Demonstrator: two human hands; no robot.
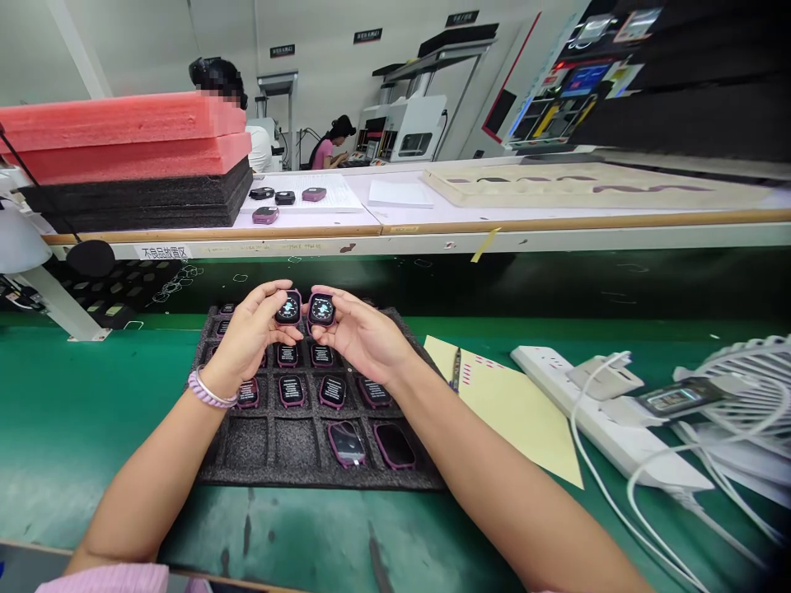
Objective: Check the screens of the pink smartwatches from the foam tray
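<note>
we hold two small rounded-square watch bodies above a black foam tray [247, 449]: our left hand [250, 333] is pinched around one lit watch [288, 308], our right hand [358, 333] around the other lit watch [321, 310], the two nearly touching. the tray's square pockets hold more glossy purple-rimmed units on the smooth green surface [80, 412], near a yellow paper sheet [512, 412].
</note>
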